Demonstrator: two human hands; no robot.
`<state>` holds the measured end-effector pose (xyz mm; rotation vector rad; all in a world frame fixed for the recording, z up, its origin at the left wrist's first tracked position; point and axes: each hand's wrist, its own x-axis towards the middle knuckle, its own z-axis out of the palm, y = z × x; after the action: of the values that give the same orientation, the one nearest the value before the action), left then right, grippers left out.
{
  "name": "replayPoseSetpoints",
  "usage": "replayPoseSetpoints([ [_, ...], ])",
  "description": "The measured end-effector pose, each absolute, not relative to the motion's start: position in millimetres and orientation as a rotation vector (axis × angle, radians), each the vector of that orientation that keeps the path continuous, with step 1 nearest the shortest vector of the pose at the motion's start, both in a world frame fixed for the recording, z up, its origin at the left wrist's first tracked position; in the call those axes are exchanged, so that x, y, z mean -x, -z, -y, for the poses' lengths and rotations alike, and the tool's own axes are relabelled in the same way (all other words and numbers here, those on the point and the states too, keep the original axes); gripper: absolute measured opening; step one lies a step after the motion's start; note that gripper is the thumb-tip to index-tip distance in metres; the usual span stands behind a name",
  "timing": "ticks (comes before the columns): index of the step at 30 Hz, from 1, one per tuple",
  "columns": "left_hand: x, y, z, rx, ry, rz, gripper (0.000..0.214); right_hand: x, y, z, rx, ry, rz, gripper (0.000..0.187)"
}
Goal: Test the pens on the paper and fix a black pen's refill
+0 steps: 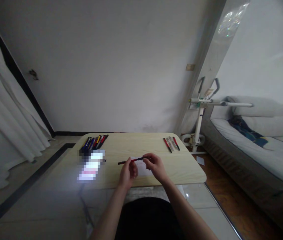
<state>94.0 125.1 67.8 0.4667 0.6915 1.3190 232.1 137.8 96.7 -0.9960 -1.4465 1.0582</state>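
Observation:
A dark pen with a red section (134, 160) is held level above the front middle of the table. Fingers of my left hand (128, 173) pinch it around its middle, and its dark left end sticks out past them. My right hand (154, 164) is closed on the pen's other, dark end. Whether that end is a cap, I cannot tell. Below both hands lies a white sheet of paper (142, 169), partly covered by them.
Several pens of mixed colours (95, 142) lie in a group at the table's back left. Several red and pale pens (167, 145) lie at the back right. A bright, pixelated rectangle (91, 166) is at the left. Exercise equipment (199, 123) and a sofa (253, 150) stand right of the table (186, 170).

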Motion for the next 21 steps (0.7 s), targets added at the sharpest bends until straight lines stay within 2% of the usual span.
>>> replayPoseSetpoints([
  [21, -90, -67, -125, -0.386, -1.309, -0.558, 0.034, -232, -106, -138, 1.066, -0.931, 1.512, 0.023],
])
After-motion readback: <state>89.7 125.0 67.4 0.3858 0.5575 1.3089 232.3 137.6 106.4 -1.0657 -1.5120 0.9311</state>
